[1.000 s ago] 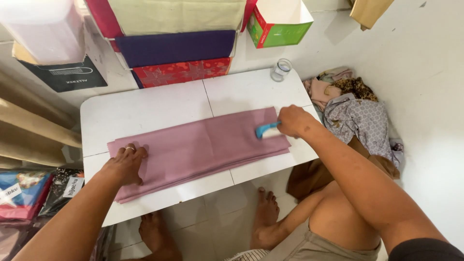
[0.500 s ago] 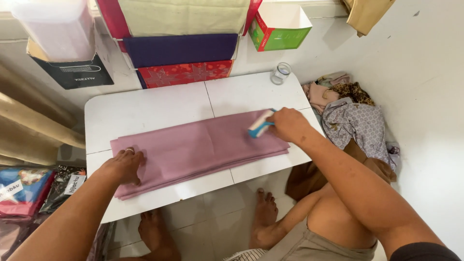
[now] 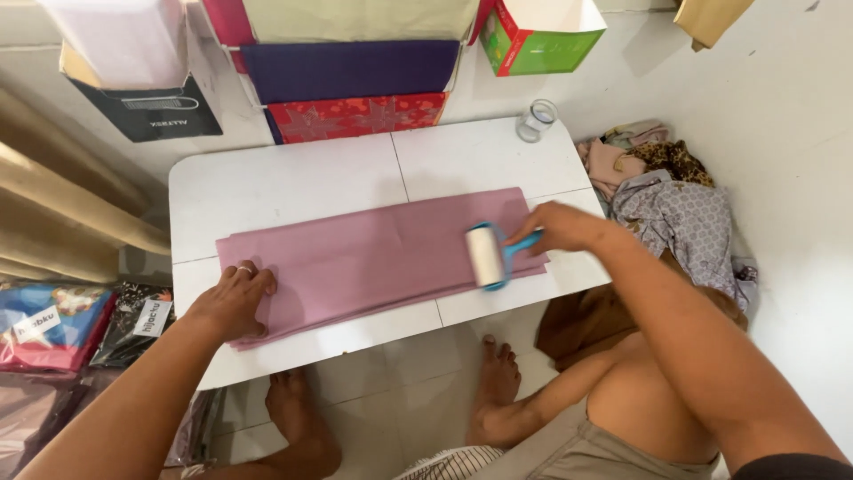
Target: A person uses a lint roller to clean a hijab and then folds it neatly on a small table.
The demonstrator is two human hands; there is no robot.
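While my left hand presses flat on the folded mauve cloth, I'd have my right hand, gripping the blue-handled white lint roller, make straight, even strokes across the white tabletop.

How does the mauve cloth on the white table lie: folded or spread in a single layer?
Folded: the mauve cloth forms a long flat strip on the white table, with stacked layer edges visible along its near side.

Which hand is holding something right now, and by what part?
The right hand grips the lint roller by its blue handle. The left hand only presses flat on the mauve cloth.
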